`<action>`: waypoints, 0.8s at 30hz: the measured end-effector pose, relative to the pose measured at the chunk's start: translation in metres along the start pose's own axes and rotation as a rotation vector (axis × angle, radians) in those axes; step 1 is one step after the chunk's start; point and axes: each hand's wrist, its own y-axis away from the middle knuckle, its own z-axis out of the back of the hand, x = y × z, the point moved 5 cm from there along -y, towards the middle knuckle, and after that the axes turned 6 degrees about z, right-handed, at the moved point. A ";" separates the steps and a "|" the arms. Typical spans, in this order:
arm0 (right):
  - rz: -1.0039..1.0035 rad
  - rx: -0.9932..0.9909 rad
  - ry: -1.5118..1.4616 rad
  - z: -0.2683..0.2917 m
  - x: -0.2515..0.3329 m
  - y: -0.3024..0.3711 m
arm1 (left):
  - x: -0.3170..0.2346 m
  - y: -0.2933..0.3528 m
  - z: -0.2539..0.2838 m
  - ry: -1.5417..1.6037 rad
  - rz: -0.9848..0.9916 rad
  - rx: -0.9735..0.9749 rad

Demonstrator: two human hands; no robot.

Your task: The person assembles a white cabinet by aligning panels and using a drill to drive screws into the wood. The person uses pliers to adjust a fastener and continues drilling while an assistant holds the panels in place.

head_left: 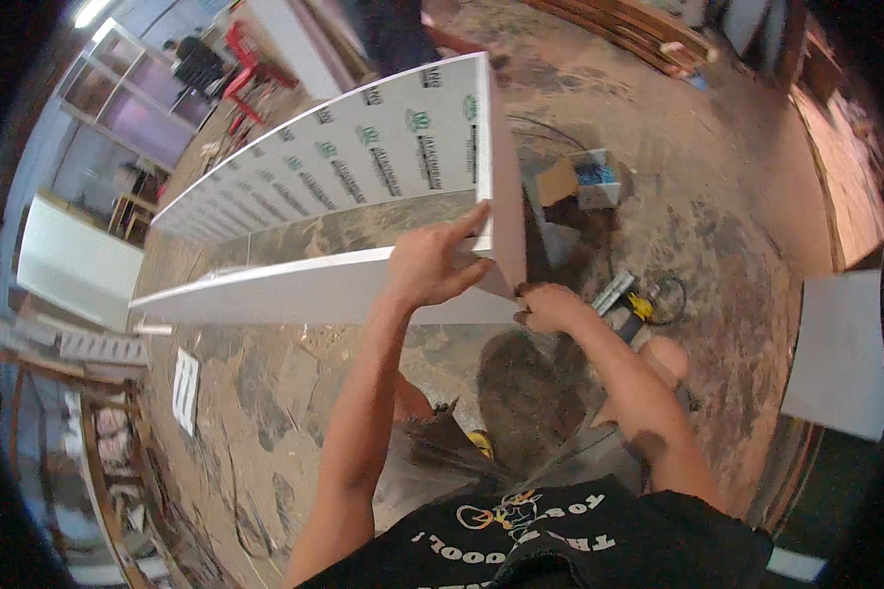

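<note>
A long, shallow box frame of white boards [314, 285] stands on edge before me, its inner far board [403, 147] covered with repeated green and black print. My left hand [437, 260] lies over the near right corner, index finger stretched along the top edge of the end board [504, 167] and thumb spread toward the corner joint. It holds the corner where the two boards meet. Low on the same corner, my right hand [550, 306] is closed, its fingertips at the outer edge. Whatever is between those fingers is too small to make out.
Right of the frame are an open cardboard box [597, 194] with blue contents and a silver, yellow and black tool [619, 294]. White panels [840, 353] lean at right and left. Wood planks [629, 34], a red chair [241, 69] and a person's dark-clothed legs [393, 34] are behind.
</note>
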 end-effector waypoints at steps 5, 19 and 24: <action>-0.028 0.001 0.045 -0.011 -0.007 0.007 | -0.011 -0.002 -0.007 0.001 -0.011 -0.009; -0.063 -0.003 0.035 -0.010 0.016 0.023 | -0.002 0.010 -0.009 -0.054 0.013 -0.078; -0.034 0.043 0.013 -0.019 -0.001 0.024 | -0.009 0.002 -0.020 0.003 -0.027 -0.071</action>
